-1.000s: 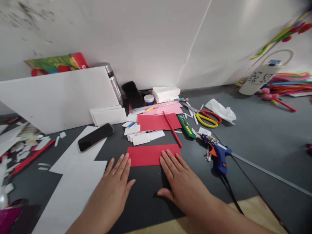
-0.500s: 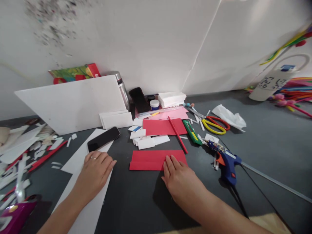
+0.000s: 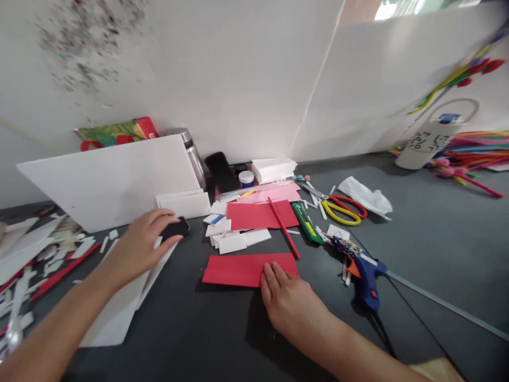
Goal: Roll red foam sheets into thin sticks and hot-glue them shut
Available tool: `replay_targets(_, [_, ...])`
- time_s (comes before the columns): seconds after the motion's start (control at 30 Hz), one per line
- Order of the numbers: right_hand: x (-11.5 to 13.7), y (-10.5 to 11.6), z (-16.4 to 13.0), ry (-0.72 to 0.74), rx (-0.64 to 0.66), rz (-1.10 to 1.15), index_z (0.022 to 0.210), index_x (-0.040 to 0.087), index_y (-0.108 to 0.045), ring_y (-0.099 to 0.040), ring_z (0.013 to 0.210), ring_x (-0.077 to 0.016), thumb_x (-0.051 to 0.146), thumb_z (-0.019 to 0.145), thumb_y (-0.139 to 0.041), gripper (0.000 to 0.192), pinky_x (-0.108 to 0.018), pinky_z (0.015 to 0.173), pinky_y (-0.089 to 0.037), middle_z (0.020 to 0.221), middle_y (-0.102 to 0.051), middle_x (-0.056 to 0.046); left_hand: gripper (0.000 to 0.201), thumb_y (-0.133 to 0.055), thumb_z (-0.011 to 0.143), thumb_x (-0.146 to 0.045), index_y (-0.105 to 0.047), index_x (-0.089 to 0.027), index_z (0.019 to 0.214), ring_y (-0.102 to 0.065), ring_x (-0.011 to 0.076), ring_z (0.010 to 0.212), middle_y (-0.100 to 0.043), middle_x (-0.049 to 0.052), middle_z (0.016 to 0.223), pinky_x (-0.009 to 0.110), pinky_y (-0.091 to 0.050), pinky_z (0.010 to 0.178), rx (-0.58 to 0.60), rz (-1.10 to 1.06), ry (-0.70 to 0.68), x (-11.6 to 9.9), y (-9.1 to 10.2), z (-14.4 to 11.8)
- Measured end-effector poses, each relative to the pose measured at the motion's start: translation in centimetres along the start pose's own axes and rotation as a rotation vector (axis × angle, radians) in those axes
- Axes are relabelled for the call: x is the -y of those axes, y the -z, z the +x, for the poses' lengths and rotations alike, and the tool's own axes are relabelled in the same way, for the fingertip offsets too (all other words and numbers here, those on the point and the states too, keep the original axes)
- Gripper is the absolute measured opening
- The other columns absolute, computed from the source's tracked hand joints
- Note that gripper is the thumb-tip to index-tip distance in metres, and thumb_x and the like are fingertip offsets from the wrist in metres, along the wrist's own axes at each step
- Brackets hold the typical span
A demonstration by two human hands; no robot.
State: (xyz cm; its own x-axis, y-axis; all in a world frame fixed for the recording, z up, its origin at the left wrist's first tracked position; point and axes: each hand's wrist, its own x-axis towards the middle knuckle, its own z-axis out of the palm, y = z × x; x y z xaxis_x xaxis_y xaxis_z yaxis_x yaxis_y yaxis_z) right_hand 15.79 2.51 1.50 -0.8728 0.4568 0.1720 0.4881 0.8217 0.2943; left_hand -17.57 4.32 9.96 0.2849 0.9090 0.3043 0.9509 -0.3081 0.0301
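Observation:
My left hand is over the black smartphone, thumb and fingers spread across its two sides. Most of the phone is hidden beneath this hand. It lies on white sheets on the dark table. Resting on the right end of a folded red paper strip is my right hand, with its fingers laid flat and nothing gripped. Just beyond the strip are another red paper piece, a thin red stick and small white card pieces.
A blue glue gun with a trailing cord lies at right. Near it are a green cutter, scissors and a crumpled tissue. A white board leans at the back left. Scraps litter the left side.
My left hand has moved forward from the white sheets to over the phone, its fingers spreading. My right hand stays on the red strip. The view has shifted slightly.

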Motion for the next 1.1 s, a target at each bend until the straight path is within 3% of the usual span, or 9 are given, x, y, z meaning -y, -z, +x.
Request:
replay_targets(0.13, [-0.2,0.3,0.0,-0.109,-0.024,0.065,0.117,0.002,-0.069,-0.067,0.103,-0.0353,0.010,0.083,-0.063,0.036,-0.041,0.072,-0.059,0.121,-0.068,-0.024,0.014,-0.052,0.097,-0.025,-0.061,-0.023,0.107,-0.056,0.0247,0.108,-0.062,0.008,0.115,0.041,-0.047,0.096,0.142,-0.250,-0.167,-9.5,-2.7,-1.0])
replay_targets(0.23, [-0.5,0.8,0.1,-0.148,-0.036,0.117,0.108,0.007,-0.071,-0.064,0.089,-0.0280,0.011,0.084,-0.065,0.026,-0.038,0.069,-0.055,0.108,-0.071,-0.017,0.015,-0.051,0.096,-0.015,-0.063,-0.019,0.101,-0.059,0.0246,0.095,-0.064,0.008,0.104,0.041,-0.052,0.085,0.189,-0.274,-0.216,-13.6,-5.1,-1.9])
replay_targets(0.33, [-1.2,1.2,0.2,-0.102,-0.038,0.173,0.098,0.010,-0.070,-0.058,0.077,-0.0242,0.012,0.084,-0.066,0.014,-0.037,0.064,-0.049,0.089,-0.067,-0.009,0.026,-0.041,0.096,-0.007,-0.064,-0.017,0.102,-0.060,0.0241,0.088,-0.065,0.009,0.099,0.041,-0.053,0.080,0.150,-0.254,-0.223,-13.7,-6.7,-2.6])
replay_targets(0.43, [-1.9,1.0,0.2,-0.085,-0.059,0.302,0.097,0.015,-0.067,-0.054,0.078,-0.0219,0.015,0.091,-0.062,0.008,-0.037,0.070,-0.045,0.089,-0.063,-0.006,0.033,-0.035,0.095,-0.003,-0.065,-0.016,0.105,-0.060,0.0241,0.088,-0.065,0.009,0.098,0.041,-0.053,0.079,0.101,-0.277,-0.225,-12.6,-7.4,-3.2])
replay_targets(0.7, [-2.6,-0.1,0.3,-0.215,-0.126,0.665,0.091,0.016,-0.063,-0.053,0.083,-0.0180,0.011,0.097,-0.051,0.014,-0.031,0.077,-0.044,0.088,-0.060,-0.005,0.016,-0.052,0.098,-0.019,-0.061,-0.021,0.086,-0.059,0.0184,0.086,-0.062,0.002,0.090,0.032,-0.049,0.078,0.198,-0.693,0.057,-12.4,-7.3,-2.9])
replay_targets(1.1, [-1.8,-0.8,1.0,-0.125,-0.014,0.455,0.100,0.016,-0.061,-0.050,0.088,-0.0227,0.014,0.096,-0.056,0.007,-0.037,0.081,-0.038,0.098,-0.061,-0.007,0.018,-0.044,0.100,-0.015,-0.056,-0.019,0.087,-0.054,0.0205,0.085,-0.059,0.003,0.091,0.035,-0.045,0.077,0.243,-0.532,0.022,-12.2,-7.4,-3.0])
